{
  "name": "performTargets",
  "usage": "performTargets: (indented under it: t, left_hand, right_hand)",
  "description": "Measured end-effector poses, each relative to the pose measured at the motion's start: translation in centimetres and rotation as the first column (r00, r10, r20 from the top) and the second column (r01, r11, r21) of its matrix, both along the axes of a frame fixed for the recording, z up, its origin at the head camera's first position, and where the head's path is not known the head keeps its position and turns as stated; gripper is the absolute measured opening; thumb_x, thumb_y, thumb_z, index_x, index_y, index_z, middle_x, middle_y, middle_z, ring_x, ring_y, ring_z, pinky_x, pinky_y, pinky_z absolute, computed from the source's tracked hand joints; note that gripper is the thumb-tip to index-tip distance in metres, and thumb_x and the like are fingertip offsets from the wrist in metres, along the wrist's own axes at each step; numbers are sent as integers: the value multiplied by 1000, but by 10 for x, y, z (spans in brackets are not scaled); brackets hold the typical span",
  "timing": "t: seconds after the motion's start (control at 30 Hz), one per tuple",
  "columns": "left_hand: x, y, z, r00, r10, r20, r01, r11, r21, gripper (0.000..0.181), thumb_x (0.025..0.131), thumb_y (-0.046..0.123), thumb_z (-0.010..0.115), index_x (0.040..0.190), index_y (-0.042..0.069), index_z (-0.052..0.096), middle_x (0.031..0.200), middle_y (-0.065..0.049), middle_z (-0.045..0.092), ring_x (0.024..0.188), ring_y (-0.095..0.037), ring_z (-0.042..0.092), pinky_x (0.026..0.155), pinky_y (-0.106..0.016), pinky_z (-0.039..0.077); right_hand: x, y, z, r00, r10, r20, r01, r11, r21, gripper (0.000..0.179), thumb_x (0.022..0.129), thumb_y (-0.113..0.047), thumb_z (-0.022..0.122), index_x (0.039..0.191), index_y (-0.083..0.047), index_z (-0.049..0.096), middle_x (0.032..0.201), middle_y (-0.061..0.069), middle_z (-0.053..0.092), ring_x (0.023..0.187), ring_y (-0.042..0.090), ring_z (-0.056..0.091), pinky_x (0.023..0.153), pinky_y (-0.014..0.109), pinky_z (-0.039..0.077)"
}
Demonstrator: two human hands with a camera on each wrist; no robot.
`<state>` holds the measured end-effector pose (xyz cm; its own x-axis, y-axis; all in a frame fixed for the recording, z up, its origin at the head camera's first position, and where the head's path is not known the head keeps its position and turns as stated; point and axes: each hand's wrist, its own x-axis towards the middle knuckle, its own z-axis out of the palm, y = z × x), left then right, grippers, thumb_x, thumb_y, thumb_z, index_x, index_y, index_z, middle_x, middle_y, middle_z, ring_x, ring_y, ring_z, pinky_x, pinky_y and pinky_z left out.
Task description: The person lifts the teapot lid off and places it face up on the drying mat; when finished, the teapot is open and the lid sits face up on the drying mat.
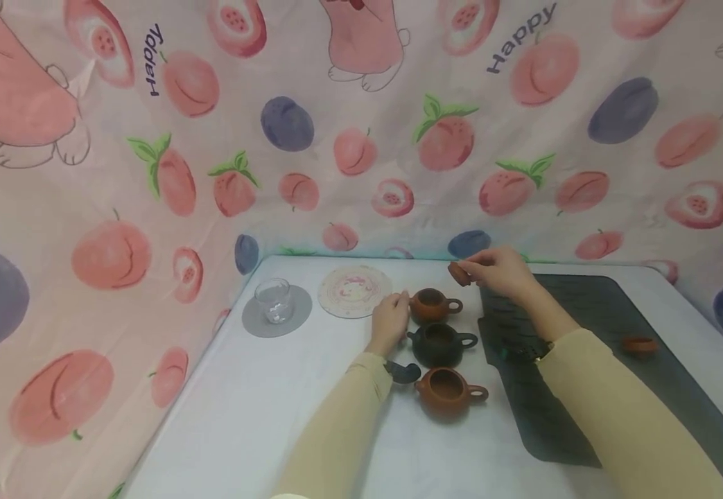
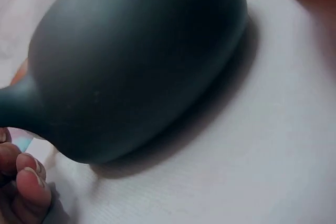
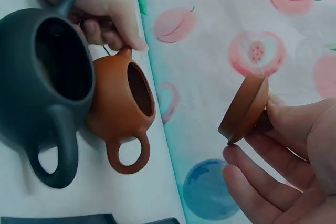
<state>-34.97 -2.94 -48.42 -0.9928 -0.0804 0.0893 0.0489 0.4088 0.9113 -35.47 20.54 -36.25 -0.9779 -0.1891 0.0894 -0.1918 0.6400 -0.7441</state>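
Three teapots stand in a row, open at the top with no lids on. My left hand [image 1: 389,322] is at the spout of the farthest one, a small brown teapot [image 1: 428,316], its fingertips pinching the spout tip. Raised behind that pot, my right hand [image 1: 500,270] pinches a brown teapot lid [image 3: 244,107] by its knob, tilted with the underside turned away from the palm. The black teapot [image 1: 437,355] is in the middle and fills much of the left wrist view. Closest to me is another brown teapot [image 1: 447,405].
A dark tea tray [image 1: 542,423] lies to the right, with a small brown lid-like piece [image 1: 640,345] on it. At the left, a clear glass cup [image 1: 276,305] stands on a grey coaster [image 1: 255,323] beside a round patterned mat [image 1: 353,294]. Fruit-print cloth [image 1: 361,152] hangs behind the table.
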Motion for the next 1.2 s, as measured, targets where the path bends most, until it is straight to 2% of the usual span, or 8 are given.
performTargets:
  t: [0.13, 0.27, 0.47, 0.7, 0.93, 1.07, 1.13, 1.2]
  left_hand:
    - [6, -3, -7, 997, 26, -69, -22, 998, 58, 44, 110, 38, 44, 78, 10, 55, 54, 0, 51, 39, -14, 47, 46, -28, 41]
    - [18, -11, -13, 991, 66, -115, -51, 990, 133, 44, 111, 34, 44, 76, 7, 52, 49, 1, 50, 36, -12, 47, 40, -28, 39]
    - [27, -16, -10, 982, 65, -179, -25, 976, 216, 44, 111, 35, 44, 74, 12, 48, 46, 2, 51, 35, -10, 48, 38, -26, 38]
    - [36, -13, -1, 984, 22, -180, 15, 979, 202, 44, 111, 35, 46, 75, 10, 50, 48, 0, 49, 35, -13, 47, 37, -28, 38]
    - [36, -10, -1, 983, -21, -184, 46, 990, 133, 45, 110, 41, 46, 76, 12, 51, 52, 0, 50, 39, -15, 49, 39, -29, 39]
    - [35, -10, -3, 986, -18, -167, 40, 991, 128, 47, 109, 47, 45, 76, 13, 51, 51, 1, 49, 38, -15, 48, 40, -29, 39]
    - [35, -11, -4, 989, -20, -145, 39, 991, 126, 47, 109, 47, 45, 77, 13, 52, 52, 0, 50, 39, -15, 49, 41, -29, 40]
    - [35, -13, -4, 993, -32, -111, 46, 992, 121, 45, 109, 46, 46, 81, 11, 54, 54, 0, 51, 40, -16, 50, 43, -29, 41]
  right_hand:
    - [6, 8, -5, 1000, 5, 28, -2, 994, -113, 42, 102, -34, 66, 118, 5, 70, 114, 21, 69, 101, 33, 69, 85, 46, 57]
    - [11, 15, -11, 992, 1, 127, 25, 977, -211, 46, 101, -35, 67, 122, 6, 66, 117, 21, 67, 97, 28, 71, 80, 44, 58]
    - [26, 22, -20, 981, -9, 192, 79, 928, -365, 49, 103, -32, 65, 129, 9, 58, 119, 23, 67, 96, 29, 74, 75, 41, 59]
    - [56, 23, -38, 969, 3, 249, 126, 857, -499, 44, 105, -32, 62, 127, 6, 57, 113, 15, 68, 93, 25, 75, 75, 40, 59]
    - [65, 23, -43, 972, -9, 234, 147, 801, -580, 45, 105, -38, 61, 123, 4, 57, 104, 9, 69, 90, 21, 75, 75, 36, 59]
    - [66, 29, -48, 972, 24, 233, 141, 736, -662, 37, 105, -39, 59, 119, -5, 61, 101, 2, 72, 91, 18, 75, 76, 32, 58]
    - [67, 33, -51, 972, 65, 224, 120, 687, -717, 27, 107, -35, 56, 116, -12, 64, 102, -1, 72, 92, 16, 74, 78, 31, 57]
    - [68, 37, -53, 970, 121, 212, 93, 620, -779, 19, 109, -30, 53, 113, -18, 68, 103, -3, 74, 92, 15, 74, 79, 30, 56]
